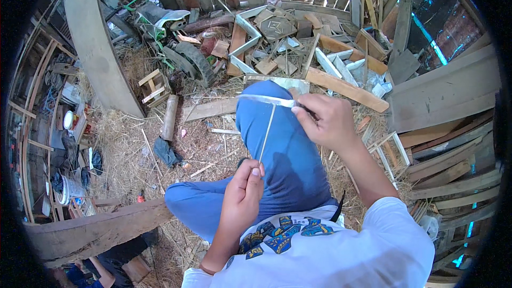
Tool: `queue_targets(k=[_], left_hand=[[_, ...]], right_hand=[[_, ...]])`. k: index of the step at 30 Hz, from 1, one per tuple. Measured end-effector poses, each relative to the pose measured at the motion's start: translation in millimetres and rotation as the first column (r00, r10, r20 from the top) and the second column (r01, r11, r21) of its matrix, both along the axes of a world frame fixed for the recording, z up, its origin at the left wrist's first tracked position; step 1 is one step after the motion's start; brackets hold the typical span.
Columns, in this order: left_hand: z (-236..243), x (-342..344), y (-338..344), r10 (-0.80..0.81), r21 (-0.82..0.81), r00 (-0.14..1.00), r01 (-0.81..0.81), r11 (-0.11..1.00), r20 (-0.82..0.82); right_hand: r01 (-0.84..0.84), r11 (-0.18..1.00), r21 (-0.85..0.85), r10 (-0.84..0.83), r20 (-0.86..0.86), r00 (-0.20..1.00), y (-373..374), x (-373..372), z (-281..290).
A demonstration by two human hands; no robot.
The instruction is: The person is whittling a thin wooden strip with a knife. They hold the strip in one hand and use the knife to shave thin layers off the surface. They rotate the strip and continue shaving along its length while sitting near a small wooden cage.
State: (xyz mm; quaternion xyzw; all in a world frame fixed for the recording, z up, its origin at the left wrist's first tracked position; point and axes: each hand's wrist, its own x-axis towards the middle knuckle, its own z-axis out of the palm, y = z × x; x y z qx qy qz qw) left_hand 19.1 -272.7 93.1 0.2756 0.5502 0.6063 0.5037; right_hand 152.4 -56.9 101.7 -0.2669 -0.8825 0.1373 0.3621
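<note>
My right hand is closed around the dark handle of a knife, whose long pale blade points left above my blue-trousered knee. In my left hand a thin, light-coloured stick is pinched near its lower end. The stick slants up and away, and its far tip meets the blade close to the handle. Whether the edge is cutting into the stick is too small to tell. Below both hands lies my lap, one leg folded to the left.
Straw and wood shavings cover the floor. A heap of scrap wood with white frames lies ahead, a wheel left of it. A plank runs in at lower left, where another person's arm shows. Stacked boards stand right.
</note>
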Motion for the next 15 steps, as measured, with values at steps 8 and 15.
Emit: queue_targets(k=[8, 15], left_hand=[[3.6, 0.3, -1.4, 0.002, -0.014, 0.995, 0.000, 1.000, 0.099], [-0.9, 0.8, 2.3, -0.006, 0.017, 1.000, 0.005, 1.000, 0.018]], right_hand=[[0.197, 0.951, -0.237, -0.219, -0.070, 0.973, -3.4, 6.9, -5.1], [-0.182, 0.970, -0.162, 0.183, -0.011, 0.983, -43.2, -0.8, 0.7]])
